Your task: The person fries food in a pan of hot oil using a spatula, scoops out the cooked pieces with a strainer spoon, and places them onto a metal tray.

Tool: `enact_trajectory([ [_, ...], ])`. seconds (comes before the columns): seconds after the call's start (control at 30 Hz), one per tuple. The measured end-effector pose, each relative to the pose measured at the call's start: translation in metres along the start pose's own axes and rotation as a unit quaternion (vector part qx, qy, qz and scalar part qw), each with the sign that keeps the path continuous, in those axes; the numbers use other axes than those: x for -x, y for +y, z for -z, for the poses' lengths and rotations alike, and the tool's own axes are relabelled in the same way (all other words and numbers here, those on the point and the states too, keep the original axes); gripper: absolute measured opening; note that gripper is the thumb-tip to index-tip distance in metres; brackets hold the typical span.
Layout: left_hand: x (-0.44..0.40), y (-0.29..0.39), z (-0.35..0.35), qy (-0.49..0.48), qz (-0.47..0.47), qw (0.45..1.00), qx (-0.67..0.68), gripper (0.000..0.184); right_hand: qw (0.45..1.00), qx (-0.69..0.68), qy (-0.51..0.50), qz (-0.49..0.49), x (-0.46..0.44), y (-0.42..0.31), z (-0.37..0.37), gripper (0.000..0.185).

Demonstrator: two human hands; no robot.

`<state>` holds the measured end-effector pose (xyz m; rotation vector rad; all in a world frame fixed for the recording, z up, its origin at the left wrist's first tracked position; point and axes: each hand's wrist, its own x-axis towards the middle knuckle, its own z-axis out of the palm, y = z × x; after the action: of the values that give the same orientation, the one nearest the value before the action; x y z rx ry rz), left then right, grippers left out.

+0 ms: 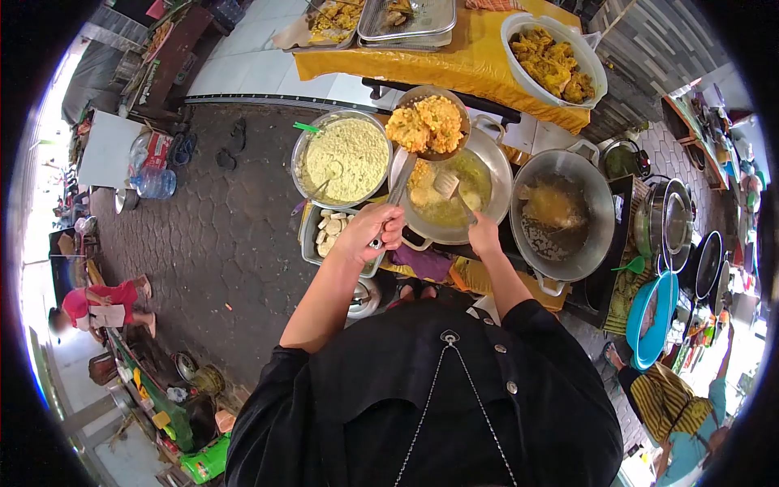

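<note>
My left hand [372, 230] is closed around the handle of a skimmer [402, 183], which is heaped with golden fritters [426, 124]. The skimmer hangs over the far edge of a wok [501, 174] of yellowish oil, where more pieces are frying. In my right hand [485, 235] is the handle of a spatula [447, 186], its slotted blade over the oil in the same wok. Left of the wok stands a bowl of pale chunky batter [345, 158]. Below that bowl, a tub [310, 235] holds whitish blocks.
A second wok [600, 235] with dark oil and frying food is at right. Across the far side, a yellow-covered table [479, 61] bears trays and a white basin [596, 93] of fried food. One person [101, 307] is at far left, another [682, 406] at lower right.
</note>
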<state>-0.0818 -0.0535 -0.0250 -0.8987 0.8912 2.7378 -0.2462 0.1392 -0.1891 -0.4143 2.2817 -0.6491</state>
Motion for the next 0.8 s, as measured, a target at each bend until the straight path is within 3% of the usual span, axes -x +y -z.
enact_trajectory([
  [0.1, 0.006, 0.003, -0.006, 0.012, 0.001, 1.000, -0.004, 0.026, 0.994, 0.103, 0.012, 0.046, 0.000, -0.006, -0.004, 0.045],
  [0.23, 0.013, 0.005, -0.009, 0.005, -0.001, 1.000, -0.006, 0.027, 0.999, 0.050, -0.004, -0.004, -0.004, -0.011, -0.015, 0.045],
  [0.3, 0.015, 0.006, -0.010, -0.005, -0.003, 1.000, -0.003, 0.025, 0.989, -0.097, -0.062, -0.091, 0.003, -0.024, -0.008, 0.047],
  [0.43, 0.022, 0.012, -0.017, -0.018, -0.013, 1.000, 0.014, 0.016, 0.961, -0.250, -0.073, -0.090, -0.017, 0.002, -0.035, 0.049],
  [0.5, 0.023, 0.014, -0.015, -0.021, -0.010, 1.000, 0.012, 0.014, 0.882, -0.443, -0.072, -0.143, -0.014, 0.006, -0.040, 0.051],
  [0.63, 0.024, 0.016, -0.016, 0.002, -0.001, 1.000, 0.016, 0.013, 0.867, -0.461, -0.093, -0.163, -0.006, 0.000, -0.034, 0.053],
  [0.7, 0.022, 0.014, -0.010, 0.006, 0.002, 1.000, 0.021, 0.014, 0.943, -0.287, -0.066, -0.155, -0.001, -0.005, -0.027, 0.057],
  [0.8, 0.020, 0.010, -0.002, 0.013, 0.008, 1.000, 0.023, 0.018, 0.973, -0.196, -0.048, -0.112, -0.004, -0.011, -0.033, 0.059],
])
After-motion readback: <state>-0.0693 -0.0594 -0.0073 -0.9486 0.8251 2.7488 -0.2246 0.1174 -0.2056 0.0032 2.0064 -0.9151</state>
